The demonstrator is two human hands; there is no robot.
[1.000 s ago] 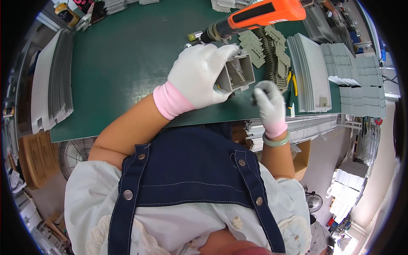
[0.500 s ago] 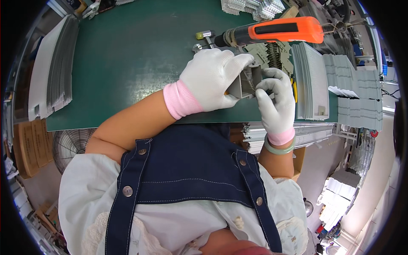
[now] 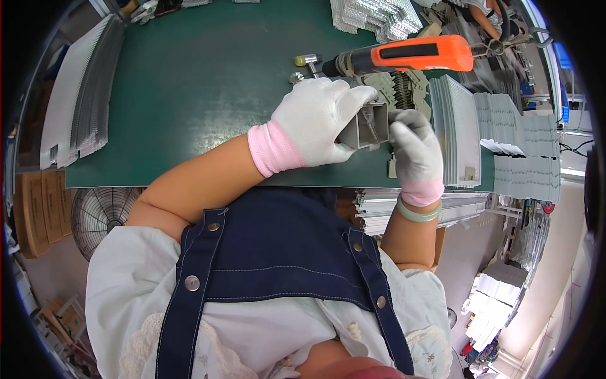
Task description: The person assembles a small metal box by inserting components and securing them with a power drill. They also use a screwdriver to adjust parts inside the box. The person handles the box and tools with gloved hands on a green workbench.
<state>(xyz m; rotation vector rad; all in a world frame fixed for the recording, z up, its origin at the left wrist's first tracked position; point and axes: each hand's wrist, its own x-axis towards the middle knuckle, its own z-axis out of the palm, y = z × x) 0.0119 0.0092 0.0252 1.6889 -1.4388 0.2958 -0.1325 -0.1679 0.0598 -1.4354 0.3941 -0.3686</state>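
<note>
My left hand, in a white glove with a pink cuff, grips a small grey open box by its left side. Thin, shiny pieces lie inside the box, too small to name. Just beside the box's right edge is my right hand, gloved the same way and with a pale green bangle on the wrist. Its fingers are curled and slightly blurred, and what they pinch, if anything, is hidden. Beyond the box hangs an orange and black electric screwdriver, its tip pointing left.
A small hammer lies behind my left hand on the green table. Grey-green brackets sit under the screwdriver. Stacked perforated panels stand at left and right. Metal strips lie at the back; another person is far right.
My right hand has drawn a little away from the box's right edge, its fingers curling in more. My left hand keeps its grip on the box. The view has shifted slightly.
</note>
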